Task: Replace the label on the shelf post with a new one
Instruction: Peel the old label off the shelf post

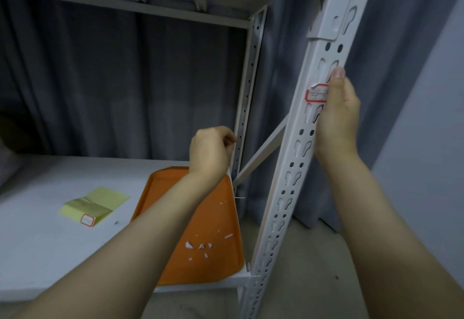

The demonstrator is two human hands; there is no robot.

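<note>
A white, red-bordered label (316,93) with handwriting sticks to the front shelf post (288,168); its upper left corner is torn. My right hand (337,115) wraps round the post's right edge beside the label, thumb up along the post. My left hand (212,149) hovers over the orange tray (175,263) with fingers curled together; whether they pinch a scrap is hidden. A fresh red-bordered label (87,219) lies on a yellow sheet pad (100,200) on the shelf board.
Several white paper scraps (198,247) lie in the tray. The tray sits at the right end of the white shelf board (37,243). A rear post (244,107) and a diagonal brace (261,154) stand behind. Grey curtain hangs at the back.
</note>
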